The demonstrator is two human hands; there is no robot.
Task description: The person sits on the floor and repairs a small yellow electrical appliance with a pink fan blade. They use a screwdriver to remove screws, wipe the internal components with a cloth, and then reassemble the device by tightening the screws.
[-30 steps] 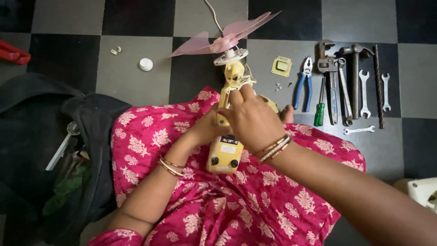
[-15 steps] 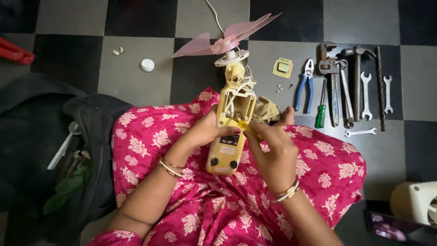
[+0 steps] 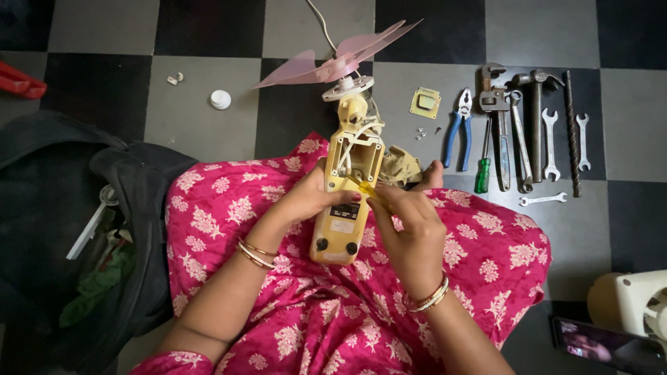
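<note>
A small cream-yellow fan body [image 3: 347, 208] lies opened on my lap, its white wires showing in the upper cavity. Pink fan blades [image 3: 333, 59] stick out at its far end. My left hand [image 3: 313, 198] grips the fan body from the left side. My right hand [image 3: 410, 222] pinches a small yellow tool or part [image 3: 363, 186] at the body's open cavity; what it is I cannot make out. Both wrists wear bangles.
On the checkered floor at right lie blue pliers [image 3: 456, 128], a green-handled screwdriver [image 3: 483, 170], a pipe wrench, a hammer [image 3: 536, 118], spanners and a long drill bit. A square cream cover [image 3: 425, 103] and screws lie near. A black bag [image 3: 62, 229] sits left; a white appliance [image 3: 629, 302] and phone bottom right.
My right hand came down from over the fan's upper end to beside the open cavity, now pinching the small yellow piece. The fan body stayed in my left hand.
</note>
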